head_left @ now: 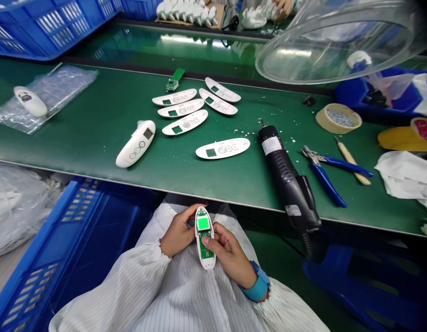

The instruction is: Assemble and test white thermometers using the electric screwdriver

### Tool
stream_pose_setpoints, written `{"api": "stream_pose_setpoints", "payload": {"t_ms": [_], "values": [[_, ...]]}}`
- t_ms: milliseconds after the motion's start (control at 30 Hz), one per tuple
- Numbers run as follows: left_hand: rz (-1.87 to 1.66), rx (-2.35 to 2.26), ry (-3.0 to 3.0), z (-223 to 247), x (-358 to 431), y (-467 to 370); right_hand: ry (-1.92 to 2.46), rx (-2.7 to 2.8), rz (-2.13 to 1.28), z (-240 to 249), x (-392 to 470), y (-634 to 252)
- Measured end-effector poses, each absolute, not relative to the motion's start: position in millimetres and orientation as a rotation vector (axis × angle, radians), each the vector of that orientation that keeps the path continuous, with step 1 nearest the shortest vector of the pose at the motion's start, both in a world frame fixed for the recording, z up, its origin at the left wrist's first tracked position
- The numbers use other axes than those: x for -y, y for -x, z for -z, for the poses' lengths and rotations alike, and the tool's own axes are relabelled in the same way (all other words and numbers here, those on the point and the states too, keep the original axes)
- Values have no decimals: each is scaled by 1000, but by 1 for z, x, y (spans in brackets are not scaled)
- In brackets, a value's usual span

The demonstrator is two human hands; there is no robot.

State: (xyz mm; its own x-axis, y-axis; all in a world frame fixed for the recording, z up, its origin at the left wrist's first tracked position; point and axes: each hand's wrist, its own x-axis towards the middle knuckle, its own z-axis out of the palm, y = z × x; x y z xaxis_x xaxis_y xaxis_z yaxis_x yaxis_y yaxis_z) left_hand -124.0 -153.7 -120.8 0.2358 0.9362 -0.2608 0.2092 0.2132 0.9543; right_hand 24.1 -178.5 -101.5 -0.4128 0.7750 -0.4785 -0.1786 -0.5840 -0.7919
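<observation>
Before the flat green desk [92,129], left hand [180,232] and right hand [232,257] have their grip clamped on an oval white plastic shell [208,265]; seating its green circuit board [207,254] seems underway, next calling for steady pressure.

My one view rides on the wearer's head, facing forward and down.
From above, I look close onto a white pinstriped cloth smock [195,302] along the bottom of my frame. The bare left hand [180,230] and bare right hand [232,258], with a white oval plastic casing [205,246] between them, sit near me, low and about central. Beyond, I see across a flat dark-green workbench [92,122], its front edge slanting down toward the right. A clear, round-rimmed plastic piece [303,64] looms large at upper right; far off, a co-worker's hand [285,6] is cut by the top border.
</observation>
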Motion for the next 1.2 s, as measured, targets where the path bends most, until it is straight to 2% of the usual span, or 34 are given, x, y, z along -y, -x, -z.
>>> {"api": "stream_pose_setpoints", "payload": {"t_ms": [1200], "values": [[-718, -1200, -1227, 120, 156, 125, 1211, 911, -2030, 102, 182, -21]]}}
